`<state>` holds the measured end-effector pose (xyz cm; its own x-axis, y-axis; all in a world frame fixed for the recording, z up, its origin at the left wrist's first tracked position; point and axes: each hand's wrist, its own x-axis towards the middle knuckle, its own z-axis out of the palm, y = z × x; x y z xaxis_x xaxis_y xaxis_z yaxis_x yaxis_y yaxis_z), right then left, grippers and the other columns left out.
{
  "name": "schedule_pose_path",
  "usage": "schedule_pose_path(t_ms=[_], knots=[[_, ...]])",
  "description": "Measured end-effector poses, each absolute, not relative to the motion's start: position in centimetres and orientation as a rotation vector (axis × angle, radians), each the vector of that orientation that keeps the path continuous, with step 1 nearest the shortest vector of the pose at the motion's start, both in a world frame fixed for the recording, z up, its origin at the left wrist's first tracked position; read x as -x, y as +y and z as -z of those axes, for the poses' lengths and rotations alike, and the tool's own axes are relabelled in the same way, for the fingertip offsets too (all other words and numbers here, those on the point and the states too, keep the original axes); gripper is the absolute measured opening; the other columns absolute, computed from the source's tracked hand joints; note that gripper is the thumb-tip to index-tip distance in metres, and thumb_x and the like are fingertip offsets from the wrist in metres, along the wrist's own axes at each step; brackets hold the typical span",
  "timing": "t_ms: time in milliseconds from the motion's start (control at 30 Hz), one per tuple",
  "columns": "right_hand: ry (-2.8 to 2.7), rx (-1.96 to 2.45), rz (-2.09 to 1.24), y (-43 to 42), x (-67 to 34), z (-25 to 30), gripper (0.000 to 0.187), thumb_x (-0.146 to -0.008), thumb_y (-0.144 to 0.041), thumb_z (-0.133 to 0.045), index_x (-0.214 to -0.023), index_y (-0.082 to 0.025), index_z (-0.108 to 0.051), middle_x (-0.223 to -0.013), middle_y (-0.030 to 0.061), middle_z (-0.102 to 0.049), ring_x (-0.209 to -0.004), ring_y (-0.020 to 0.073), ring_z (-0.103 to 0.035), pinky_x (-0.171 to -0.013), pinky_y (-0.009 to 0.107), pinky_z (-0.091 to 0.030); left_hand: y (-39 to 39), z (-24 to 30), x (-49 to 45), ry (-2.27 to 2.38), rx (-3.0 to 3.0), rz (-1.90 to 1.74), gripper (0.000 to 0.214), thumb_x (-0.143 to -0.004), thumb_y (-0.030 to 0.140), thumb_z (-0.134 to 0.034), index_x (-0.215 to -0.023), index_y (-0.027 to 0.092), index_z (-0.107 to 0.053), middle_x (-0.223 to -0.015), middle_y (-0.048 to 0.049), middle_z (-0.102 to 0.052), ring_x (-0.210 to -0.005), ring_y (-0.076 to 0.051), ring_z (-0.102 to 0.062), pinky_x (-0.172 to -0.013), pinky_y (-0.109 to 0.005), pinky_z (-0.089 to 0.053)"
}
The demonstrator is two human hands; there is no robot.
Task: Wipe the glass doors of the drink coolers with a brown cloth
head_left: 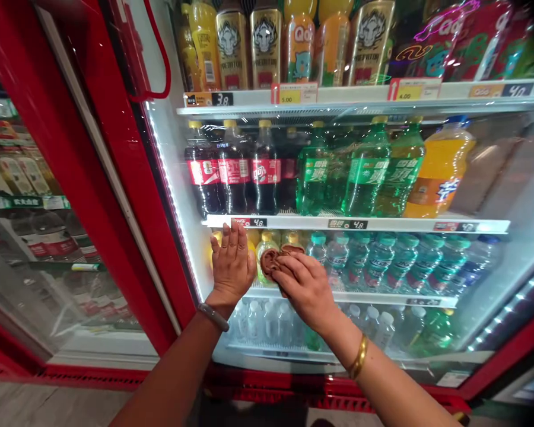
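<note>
My left hand point(233, 261) lies flat against the glass door point(365, 243) of a drinks fridge, fingers stretched upward. Just to its right, my right hand point(307, 284) grips a crumpled brown cloth point(270, 261) and presses it to the same glass. Folds of the cloth stick out above and to the left of my fingers. Behind the glass, yellow-capped bottles point(267, 240) are partly covered by both hands and the cloth.
Shelves inside hold cola bottles point(265, 172), green soda bottles point(367, 169), an orange soda bottle point(440, 172) and clear water bottles point(380, 258). A red door frame point(129, 178) runs down the left. Beyond it stands another glass-fronted fridge point(71, 284). Grey floor point(71, 406) shows below.
</note>
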<state>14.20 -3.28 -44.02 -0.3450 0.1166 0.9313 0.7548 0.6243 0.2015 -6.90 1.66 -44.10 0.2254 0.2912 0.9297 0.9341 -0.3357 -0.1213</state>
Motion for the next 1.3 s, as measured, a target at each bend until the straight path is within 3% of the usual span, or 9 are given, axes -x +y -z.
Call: schedule_pose_path(t_ms=[167, 300, 533, 800, 1033, 1167, 1300], knots=[[-1.567, 0.777, 0.703, -3.0, -13.6, 42.7, 0.021, -0.095, -0.023, -0.065, -0.116, -0.025, -0.071, -0.129, 0.0085, -0.069, -0.133, 0.0255, -0.051, -0.113, 0.048, -0.048, 1.2, 46.4, 4.8, -1.212, 1.77, 1.169, 0.076, -0.101, 0.025, -0.039, -0.166, 0.011, -0.003, -0.171, -0.0213, -0.015, -0.162, -0.028, 0.002, -0.13, -0.061, 0.005], [-1.707, 0.748, 0.705, -2.9, -12.5, 43.7, 0.023, -0.095, -0.021, -0.067, -0.116, -0.027, -0.071, -0.128, 0.0043, -0.071, -0.132, 0.0227, -0.053, -0.113, 0.042, -0.049, 0.5, 48.6, 3.0, -1.208, 1.793, 1.182, 0.077, -0.101, 0.026, -0.04, -0.166, 0.011, -0.002, -0.171, -0.023, -0.014, -0.161, -0.032, 0.006, -0.128, -0.068, 0.005], [-1.659, 0.812, 0.786, -3.4, -16.8, 44.3, 0.024, -0.095, -0.019, -0.065, -0.117, -0.027, -0.07, -0.131, 0.0055, -0.069, -0.135, 0.0236, -0.052, -0.113, 0.045, -0.048, -0.1, 49.1, 0.8, -1.305, 1.844, 1.268, 0.079, -0.1, 0.022, -0.044, -0.166, 0.012, -0.002, -0.17, -0.0238, -0.019, -0.162, -0.035, -0.005, -0.127, -0.071, -0.004], [-1.826, 0.815, 0.822, -3.7, -18.9, 45.4, 0.026, -0.093, -0.022, -0.07, -0.118, -0.03, -0.071, -0.128, 0.003, -0.071, -0.135, 0.0221, -0.051, -0.112, 0.042, -0.048, 1.1, 50.4, -2.1, -1.185, 1.874, 1.316, 0.074, -0.098, 0.027, -0.048, -0.165, 0.013, -0.021, -0.164, -0.0203, -0.039, -0.16, -0.032, -0.021, -0.132, -0.06, 0.002], [-1.555, 0.969, 0.753, -4.2, -19.9, 43.8, 0.024, -0.096, -0.024, -0.063, -0.119, -0.025, -0.069, -0.131, 0.0078, -0.067, -0.136, 0.0259, -0.049, -0.114, 0.047, -0.046, 0.9, 50.2, -2.5, -1.208, 1.844, 1.294, 0.074, -0.099, 0.026, -0.049, -0.166, 0.013, -0.019, -0.167, -0.0207, -0.031, -0.161, -0.031, -0.019, -0.132, -0.061, -0.004], [-1.755, 0.9, 0.786, -4.4, -19.5, 45.4, 0.023, -0.096, -0.027, -0.066, -0.12, -0.028, -0.069, -0.128, 0.0043, -0.07, -0.134, 0.0237, -0.051, -0.113, 0.044, -0.045, 0.1, 50.3, -3.1, -1.252, 1.877, 1.306, 0.072, -0.098, 0.024, -0.046, -0.164, 0.007, -0.022, -0.165, -0.0235, -0.033, -0.161, -0.033, -0.016, -0.131, -0.063, -0.002], [-1.781, 0.909, 0.751, -5.0, -22.0, 45.5, 0.019, -0.098, -0.025, -0.063, -0.116, -0.026, -0.07, -0.126, 0.0047, -0.071, -0.132, 0.0232, -0.054, -0.112, 0.044, -0.046, -0.9, 49.9, -4.4, -1.283, 1.948, 1.262, 0.07, -0.1, 0.022, -0.047, -0.164, 0.01, -0.023, -0.166, -0.0231, -0.032, -0.161, -0.033, -0.016, -0.13, -0.065, -0.001]])
